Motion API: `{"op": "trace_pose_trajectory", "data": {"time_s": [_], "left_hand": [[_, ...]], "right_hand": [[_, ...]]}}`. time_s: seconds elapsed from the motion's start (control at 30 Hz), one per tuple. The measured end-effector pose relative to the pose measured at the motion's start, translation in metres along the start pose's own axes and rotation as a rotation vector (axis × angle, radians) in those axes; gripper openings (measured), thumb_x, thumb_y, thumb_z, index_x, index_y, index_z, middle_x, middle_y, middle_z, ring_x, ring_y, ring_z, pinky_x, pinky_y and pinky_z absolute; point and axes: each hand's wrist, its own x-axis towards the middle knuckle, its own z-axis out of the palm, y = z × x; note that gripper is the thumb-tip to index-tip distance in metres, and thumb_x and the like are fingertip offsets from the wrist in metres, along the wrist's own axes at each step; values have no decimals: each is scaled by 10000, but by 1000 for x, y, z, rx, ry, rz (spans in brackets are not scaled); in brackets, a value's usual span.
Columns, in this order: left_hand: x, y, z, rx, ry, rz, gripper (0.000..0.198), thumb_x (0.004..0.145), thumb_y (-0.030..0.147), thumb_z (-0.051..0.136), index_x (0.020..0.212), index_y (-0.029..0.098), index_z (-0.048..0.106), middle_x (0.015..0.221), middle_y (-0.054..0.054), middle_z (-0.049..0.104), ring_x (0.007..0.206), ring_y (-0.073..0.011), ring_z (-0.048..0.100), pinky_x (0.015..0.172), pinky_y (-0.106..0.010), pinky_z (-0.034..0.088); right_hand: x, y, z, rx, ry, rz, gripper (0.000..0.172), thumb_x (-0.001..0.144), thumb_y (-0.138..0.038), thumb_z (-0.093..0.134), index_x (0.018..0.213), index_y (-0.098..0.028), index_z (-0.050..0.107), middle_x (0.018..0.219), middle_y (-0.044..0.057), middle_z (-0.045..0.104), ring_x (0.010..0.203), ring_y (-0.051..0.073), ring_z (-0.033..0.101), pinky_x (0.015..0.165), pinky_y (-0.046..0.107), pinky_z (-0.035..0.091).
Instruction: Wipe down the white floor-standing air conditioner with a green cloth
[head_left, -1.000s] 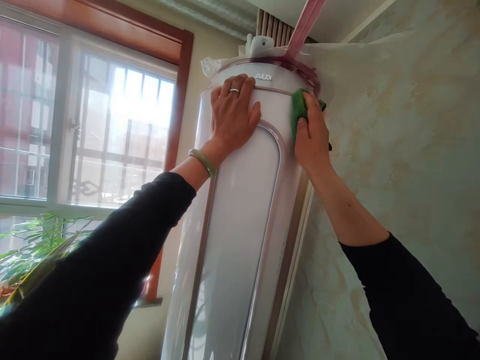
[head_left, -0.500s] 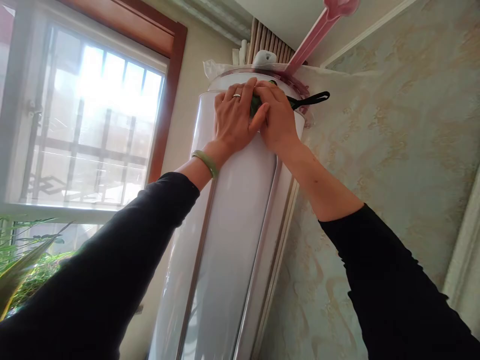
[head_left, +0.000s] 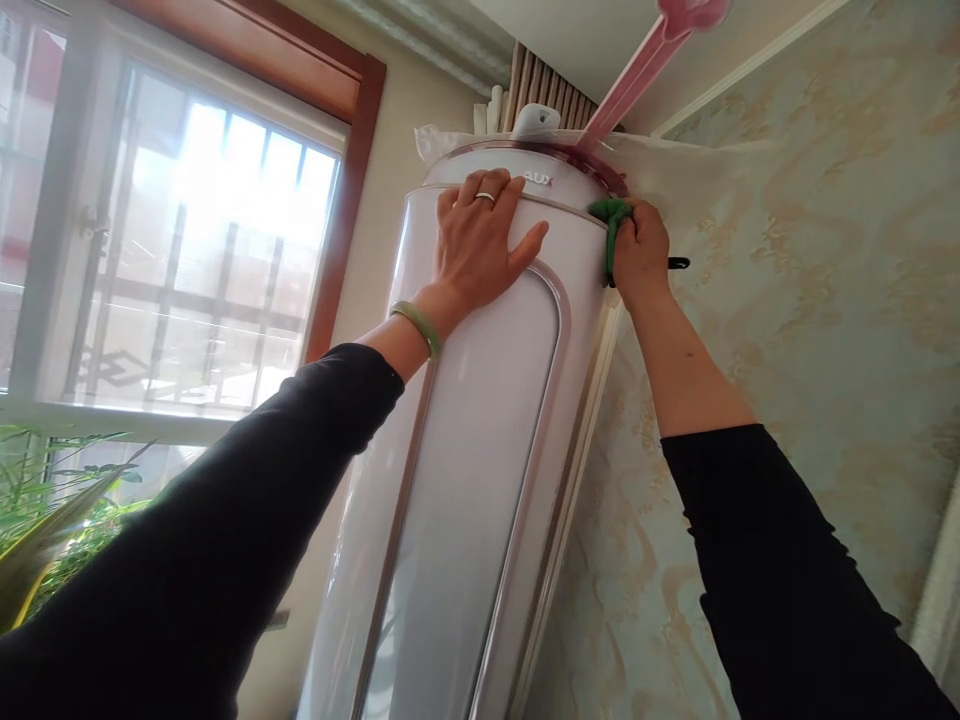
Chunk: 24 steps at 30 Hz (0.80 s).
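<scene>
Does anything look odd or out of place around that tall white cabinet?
Yes, at the top. A long pink plastic strip slants down from above onto the white AUX tower air conditioner, looking like it doesn't belong, and a crumpled whitish plastic sheet pokes out behind its top.

1. A matte black long sleeve (head_left: 217, 520) covers the left arm, its cuff ending well behind the left hand (head_left: 480, 240).
2. A matching black sleeve (head_left: 780, 570) covers the other arm, opposite the left hand, and stops short of the right hand (head_left: 641, 255).
3. A slim silver-coloured ring (head_left: 485, 197) circles the ring finger of the left hand.
4. A smooth, pale green bangle (head_left: 416, 328), perhaps jade, circles the wrist just behind the left hand.
</scene>
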Motion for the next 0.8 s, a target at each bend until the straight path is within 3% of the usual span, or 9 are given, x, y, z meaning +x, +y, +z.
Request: {"op": "trace_pose_trajectory", "data": {"time_s": [0.13, 0.23, 0.3, 0.43, 0.57, 0.8], "left_hand": [[-3, 10, -6, 42, -15, -17, 768, 766, 722, 619, 1468, 415, 585, 1500, -65, 632, 1630, -386, 249, 1329, -682, 194], [-8, 22, -14, 131, -59, -24, 706, 843, 737, 553, 1455, 389, 600, 1548, -65, 601, 1599, -400, 324, 1314, -669, 224], [-12, 29, -18, 202, -91, -29, 690, 911, 729, 456, 1485, 368, 586, 1587, -66, 570, 1594, -403, 339, 1306, -664, 225], [-15, 36, -20, 277, -117, -33, 690, 956, 702, 387, 1528, 359, 558, 1617, -60, 548, 1591, -399, 349, 1290, -665, 243], [-14, 36, -19, 301, -87, -36, 634, 939, 662, 458, 1498, 389, 581, 1585, -40, 585, 1573, -379, 389, 1282, -637, 284], [-12, 30, -14, 335, -44, -21, 607, 888, 604, 532, 1468, 439, 598, 1492, -32, 660, 1537, -363, 428, 1246, -637, 353]], "right_hand": [[-11, -26, 1, -32, 139, 215, 402, 975, -354, 358, 1332, -379, 542, 1408, 81, 662, 1260, 307, 533, 1144, 545, 403], [-16, -56, -9, -86, 153, 189, 688, 922, -178, 396, 1590, -318, 316, 1617, 53, 530, 1313, 256, 572, 1165, 479, 436], [-15, -70, -17, -124, 97, 180, 818, 893, -90, 407, 1668, -271, 222, 1673, 57, 476, 1335, 266, 601, 1168, 496, 450], [-4, -81, -26, -258, -64, 236, 805, 937, -14, 389, 1692, -272, 278, 1571, 122, 575, 1393, 303, 583, 1172, 527, 446], [3, -81, -22, -332, -65, 271, 678, 956, -10, 408, 1593, -222, 505, 1470, 205, 614, 1371, 320, 586, 1163, 539, 442], [23, -38, -15, -338, -83, 174, 624, 910, -8, 470, 1495, -153, 631, 1427, 216, 679, 1311, 265, 665, 1121, 457, 492]]}}
